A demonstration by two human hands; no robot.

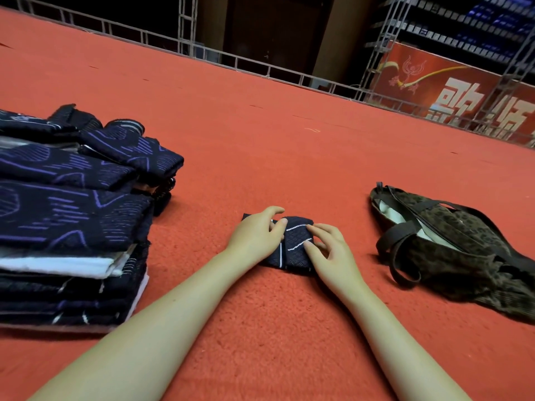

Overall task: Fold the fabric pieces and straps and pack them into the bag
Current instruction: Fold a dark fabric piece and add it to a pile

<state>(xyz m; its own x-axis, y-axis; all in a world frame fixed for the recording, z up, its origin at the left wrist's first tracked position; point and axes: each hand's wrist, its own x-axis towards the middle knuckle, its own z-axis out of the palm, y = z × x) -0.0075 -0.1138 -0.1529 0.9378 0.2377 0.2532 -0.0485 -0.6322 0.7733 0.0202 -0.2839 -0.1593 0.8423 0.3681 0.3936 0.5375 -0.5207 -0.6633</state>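
Observation:
A small dark navy fabric piece (295,240) with white lines lies folded on the red carpet in the middle. My left hand (256,234) rests on its left side, thumb and fingers curled onto the cloth. My right hand (327,250) presses on its right side with bent fingertips. A brown leopard-print bag (457,244) with dark straps lies on the carpet to the right, its mouth open and a pale lining showing. A tall stack of dark fabric pieces (72,215) with purple and white lines stands at the left.
Red carpet (260,140) covers the floor all around. A metal truss rail (260,68) runs along the far edge. A red banner (448,85) with white characters hangs at the back right behind truss posts.

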